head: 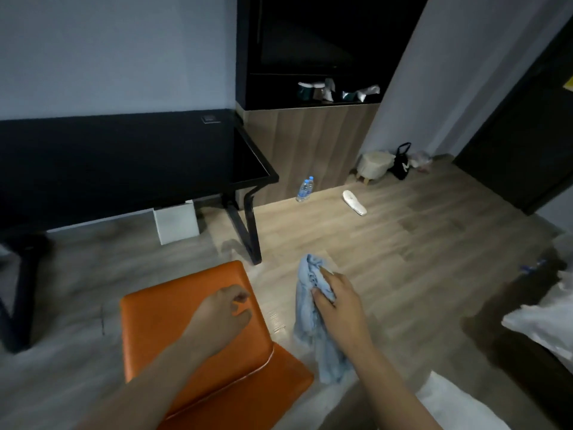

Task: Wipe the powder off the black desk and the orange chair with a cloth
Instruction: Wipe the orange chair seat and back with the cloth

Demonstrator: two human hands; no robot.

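Note:
The orange chair (161,324) stands low in the middle of the view, its padded seat facing up. My left hand (221,316) hovers over the seat's right part with its fingers loosely curled and nothing in them. Just right of the chair, my right hand (336,297) grips a crumpled light blue cloth (310,324) that hangs down over the floor. The black desk (130,169) stretches across the left, beyond the chair, its top dark. No powder shows plainly on either surface.
A white box (176,223) sits on the floor under the desk. Two water bottles (305,189), a white slipper (354,202), a small stool (373,164) and a black bag (403,162) lie by the wooden cabinet. White bedding (545,330) is at the right.

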